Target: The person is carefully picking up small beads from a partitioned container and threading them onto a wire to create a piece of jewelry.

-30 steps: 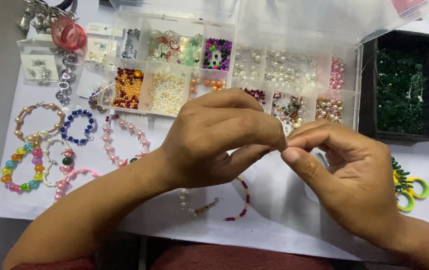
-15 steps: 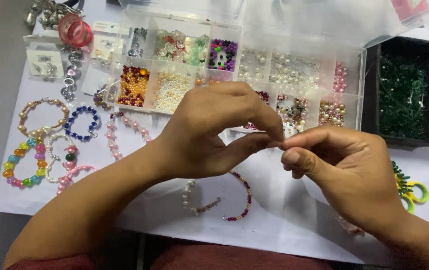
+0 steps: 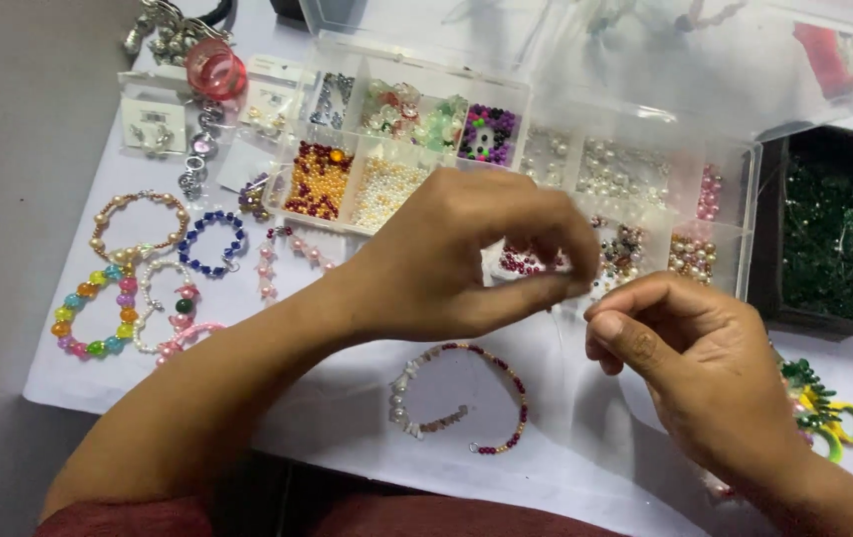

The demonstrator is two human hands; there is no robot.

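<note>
Head view. We see both hands raised above the white tabletop [image 3: 297,438]. The left hand [image 3: 456,264] holds thumb and forefinger pinched together, tips pointing toward the right hand [image 3: 705,368]. The right hand's fingers are curled, thumb pressed to forefinger, so its grip is also closed. The two pinches sit just beside each other. Whatever they hold is too fine to make out; we cannot tell whether it is a thread, a wire or a single bead.

Directly below the hands lies an unfinished bracelet [image 3: 458,398], an open loop of pale and dark red beads resting flat on the tabletop, touched by neither hand.

Behind the hands stands a clear compartment box [image 3: 546,164] filled with sorted beads in orange, cream, green, purple and pearl tones. A black tray [image 3: 824,244] with green beads sits beside it, on the right. Finished bracelets [image 3: 148,268] lie grouped on the left, well apart from the hands.

Handling judgement: we rate the unfinished bracelet as light and limp, with smooth round beads that will roll or slide off an open end. We recommend taking hold at the two free ends near the small loops, keeping the strand level, and applying light pressure only, since the pearl-like beads look easily chipped.
</note>
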